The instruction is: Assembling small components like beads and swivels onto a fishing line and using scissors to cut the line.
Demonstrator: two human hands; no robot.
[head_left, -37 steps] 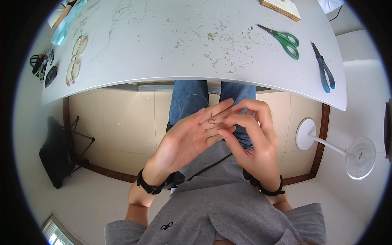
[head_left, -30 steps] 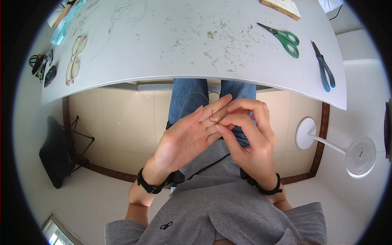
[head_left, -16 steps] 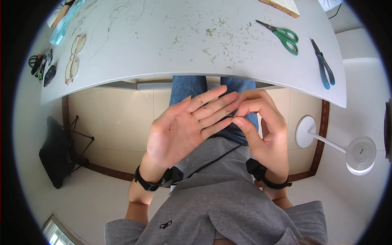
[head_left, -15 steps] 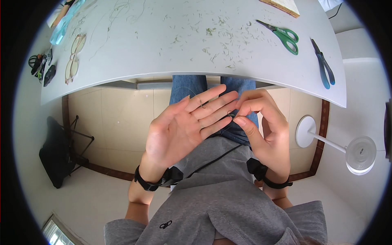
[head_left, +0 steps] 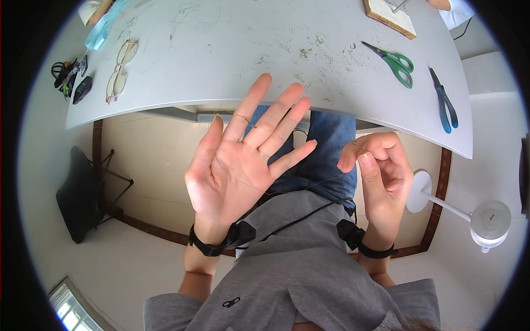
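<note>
My left hand (head_left: 237,149) is held palm up with its fingers spread. Thin line (head_left: 243,182) crosses its palm and passes by the thumb, and a small dark hook-shaped bit (head_left: 252,123) lies at the base of the index and middle fingers. From the palm the line runs slackly across my lap toward my right hand (head_left: 381,168). There, thumb and forefinger are pinched together on the line, and a small loop of it sticks up above the fingertips. Whether a knot sits in the pinch is too small to tell.
On the white table (head_left: 182,83) lie green-handled scissors (head_left: 398,65), blue-handled pliers (head_left: 443,102), eyeglasses (head_left: 118,73) and scattered line clippings (head_left: 314,55). A wooden board (head_left: 392,19) rests at the far right. A white lamp or fan (head_left: 490,220) stands right; a folding stool (head_left: 83,193) is left.
My hands have drawn apart, the right moving rightward with the line pinched and the left slightly left, its fingers spreading wider. The line between them now shows as a longer span.
</note>
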